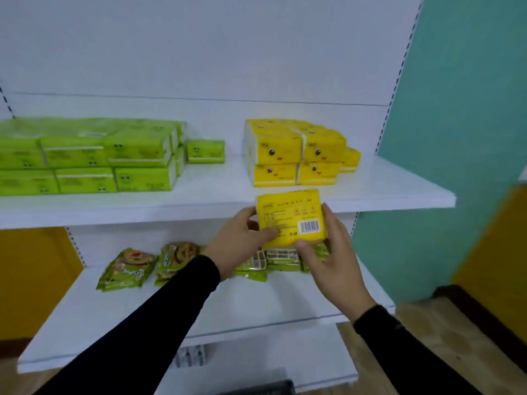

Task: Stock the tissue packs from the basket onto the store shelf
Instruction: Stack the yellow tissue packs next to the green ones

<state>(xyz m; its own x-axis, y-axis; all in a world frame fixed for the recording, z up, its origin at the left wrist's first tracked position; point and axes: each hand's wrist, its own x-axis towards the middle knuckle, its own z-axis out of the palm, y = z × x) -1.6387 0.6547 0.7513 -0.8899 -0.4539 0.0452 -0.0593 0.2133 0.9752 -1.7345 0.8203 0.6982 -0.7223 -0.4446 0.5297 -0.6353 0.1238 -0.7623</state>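
While both of my hands are raised in front of the white shelving, a yellow tissue pack [291, 216] sits between them, its printed back with the barcode facing me. My left hand [242, 240] grasps the pack's left edge, thumb curled over the lower front face and fingers behind. My right hand [332, 253] grasps the right edge, fingers wrapped up along the side and thumb pressing near the bottom corner. I am holding the pack upright, just in front of and slightly below the front lip of the upper shelf [399, 192], not resting on it. Directly behind and above it on that shelf stands a stack of yellow tissue packs [293, 152] with little faces printed on them. Well to the left on the same shelf lie stacked green tissue packs [85, 158]. On the lower shelf [199, 309], behind my wrists, lie green snack bags [128, 269]. Black sleeves [159, 317] cover both forearms.
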